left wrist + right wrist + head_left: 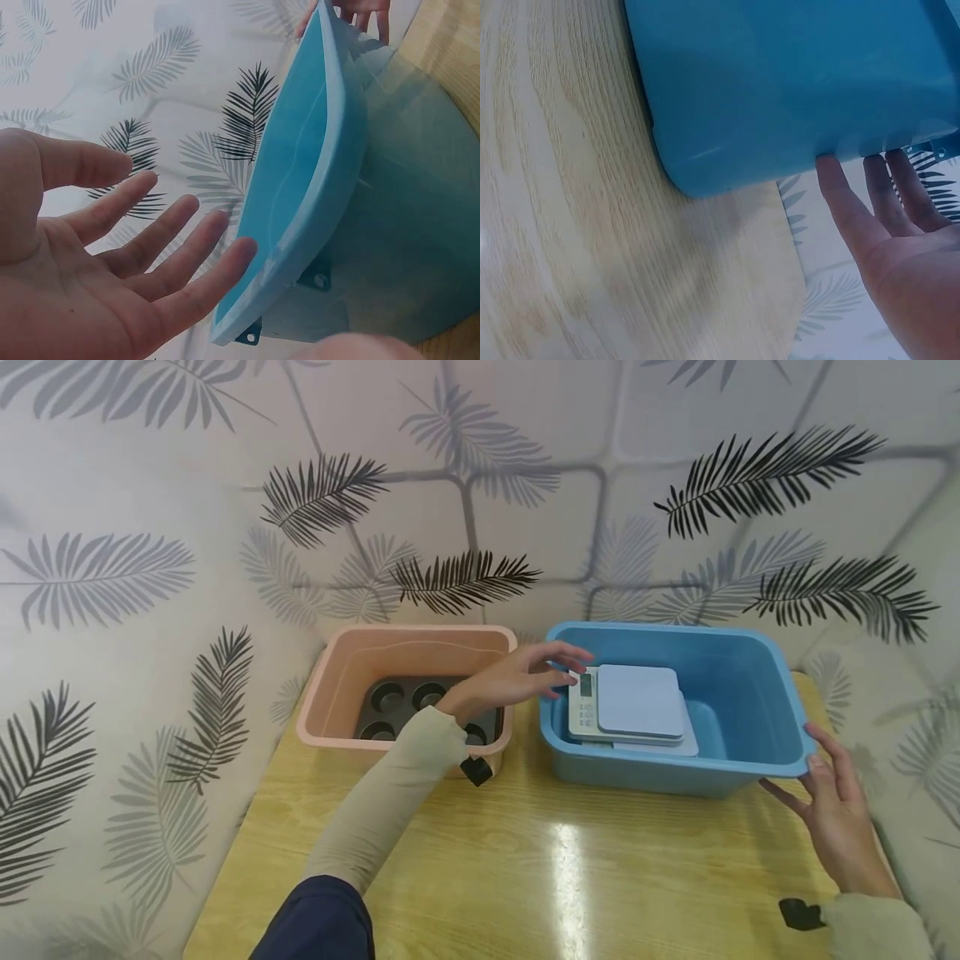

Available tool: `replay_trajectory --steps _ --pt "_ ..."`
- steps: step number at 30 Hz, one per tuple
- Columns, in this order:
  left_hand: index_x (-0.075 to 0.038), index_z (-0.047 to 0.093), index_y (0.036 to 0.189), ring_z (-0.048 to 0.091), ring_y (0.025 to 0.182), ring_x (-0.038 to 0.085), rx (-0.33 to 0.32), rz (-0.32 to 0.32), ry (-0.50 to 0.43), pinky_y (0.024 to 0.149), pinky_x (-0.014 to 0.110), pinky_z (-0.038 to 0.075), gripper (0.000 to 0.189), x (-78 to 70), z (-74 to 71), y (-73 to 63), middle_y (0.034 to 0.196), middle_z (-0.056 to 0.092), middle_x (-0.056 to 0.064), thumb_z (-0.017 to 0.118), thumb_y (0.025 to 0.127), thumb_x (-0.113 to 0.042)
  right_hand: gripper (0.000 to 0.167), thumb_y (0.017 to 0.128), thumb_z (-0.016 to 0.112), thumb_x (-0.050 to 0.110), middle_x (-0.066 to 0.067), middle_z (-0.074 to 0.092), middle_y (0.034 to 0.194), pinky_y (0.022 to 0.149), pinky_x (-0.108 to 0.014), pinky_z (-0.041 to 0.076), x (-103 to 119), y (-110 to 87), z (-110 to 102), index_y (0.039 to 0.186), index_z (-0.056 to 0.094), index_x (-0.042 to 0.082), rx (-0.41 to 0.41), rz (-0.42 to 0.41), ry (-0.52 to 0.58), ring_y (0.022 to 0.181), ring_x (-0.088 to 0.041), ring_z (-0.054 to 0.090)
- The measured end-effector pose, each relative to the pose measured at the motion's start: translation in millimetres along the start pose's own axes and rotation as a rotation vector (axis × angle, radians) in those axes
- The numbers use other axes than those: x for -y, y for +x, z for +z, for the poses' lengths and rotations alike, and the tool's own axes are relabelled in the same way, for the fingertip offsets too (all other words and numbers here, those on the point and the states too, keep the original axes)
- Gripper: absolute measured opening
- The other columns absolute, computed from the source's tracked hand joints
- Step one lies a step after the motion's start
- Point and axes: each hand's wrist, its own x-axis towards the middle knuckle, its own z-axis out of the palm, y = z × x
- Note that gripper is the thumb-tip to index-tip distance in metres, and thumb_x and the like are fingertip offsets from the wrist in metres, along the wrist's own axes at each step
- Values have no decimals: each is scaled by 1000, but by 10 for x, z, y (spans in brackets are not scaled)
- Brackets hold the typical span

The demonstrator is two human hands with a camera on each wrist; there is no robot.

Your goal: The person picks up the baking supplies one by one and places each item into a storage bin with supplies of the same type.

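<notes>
A blue plastic bin (660, 772) stands on the table, with white kitchen scales (641, 700) stacked inside toward its left end. My left hand (517, 678) hovers over the bin's left rim beside the top scale's display, its fingers spread and relaxed, holding nothing. In the left wrist view, the left palm (90, 292) faces up near the bin's edge. At the bin's right end, my right hand (840, 810) touches the rim corner with extended fingers. The right wrist view shows its fingertips (829, 165) against the bin's outer wall.
Left of the blue bin is a pink bin (405, 637) containing a dark muffin tin (386, 697); my left forearm crosses over its front right corner. The wooden table (480, 877) extends in front of both bins. Behind them hangs a leaf-patterned cloth (525, 527).
</notes>
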Motion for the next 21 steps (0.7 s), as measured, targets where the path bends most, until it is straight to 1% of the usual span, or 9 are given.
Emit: replay_trajectory --steps 5,8,11,12,15,17,18,20,21 --pt "-8 58 155 67 128 27 -75 23 80 102 36 60 42 56 88 -135 150 63 14 54 114 -13 55 120 36 22 12 40 160 86 -21 64 37 -55 31 174 24 26 -58 79 19 129 8 61" --pt "-6 60 153 64 135 29 -101 60 136 105 32 58 40 91 138 -204 151 62 14 53 114 -12 52 120 35 25 15 42 153 84 -23 64 98 -66 50 171 25 31 -82 126 52 127 8 62" --pt "-4 59 151 61 141 35 -120 86 152 113 37 55 39 109 165 -284 154 61 17 52 114 -11 50 121 32 29 14 42 147 83 -22 63 170 -59 78 171 25 31 -84 151 45 126 7 61" --pt "-3 59 151 60 142 37 -126 92 153 114 41 54 38 116 171 -309 155 60 18 52 114 -10 51 121 31 31 15 41 147 84 -20 62 195 -61 92 172 25 31 -88 158 22 129 7 59" --pt "-4 60 151 59 142 37 -151 92 151 117 47 52 38 131 196 -377 156 60 17 52 114 -10 56 120 28 39 7 33 166 91 -12 56 278 -75 154 175 20 30 -116 185 -118 152 -2 41" --pt "-5 60 150 60 141 36 -172 91 148 117 48 52 38 145 216 -412 155 61 14 53 113 -9 59 120 27 43 4 19 178 111 -13 48 324 -83 213 176 17 28 -150 205 -231 162 -7 25" --pt "-5 60 150 60 141 36 -184 91 144 116 49 52 38 157 225 -427 154 61 14 53 113 -9 60 120 26 44 1 12 182 121 -15 40 343 -88 243 177 15 27 -157 206 -297 165 -8 17" --pt "-6 61 150 60 140 33 -208 87 141 116 48 52 38 175 238 -449 153 62 12 52 113 -8 61 120 24 40 -4 -4 184 133 -19 19 379 -88 299 177 11 23 -163 188 -428 169 -12 4" --pt "-6 61 150 60 139 32 -218 89 143 115 46 53 38 184 244 -458 153 62 12 53 113 -9 61 120 25 37 -7 -10 184 138 -28 8 395 -91 325 178 10 21 -166 174 -486 170 -15 -2"
